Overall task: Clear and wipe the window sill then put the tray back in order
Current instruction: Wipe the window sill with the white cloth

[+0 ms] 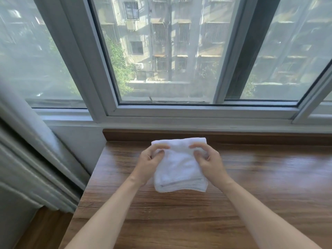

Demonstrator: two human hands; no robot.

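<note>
Both hands: my left hand [150, 163] and right hand [209, 161] each pinch the far fold of the white cloth [179, 169], thumb under and fingers curled over its top edge.
Cloth: folded into a thick pad, its near end lying on the wooden sill [251, 177] and its far end lifted a little in my fingers, close to the raised back lip under the window frame [197, 112].
Step in hand: I judge I am squaring the pad before wiping.
How to do it well: keep the folds stacked so a flat face meets the wood, then press with an open palm and draw long strokes along the grain, working from the back lip toward me.
Corner: the left end by the curtain [36, 159] needs a pass too.
Risk: a loose fold will bunch and skip patches.
Tray: not in view.
</note>
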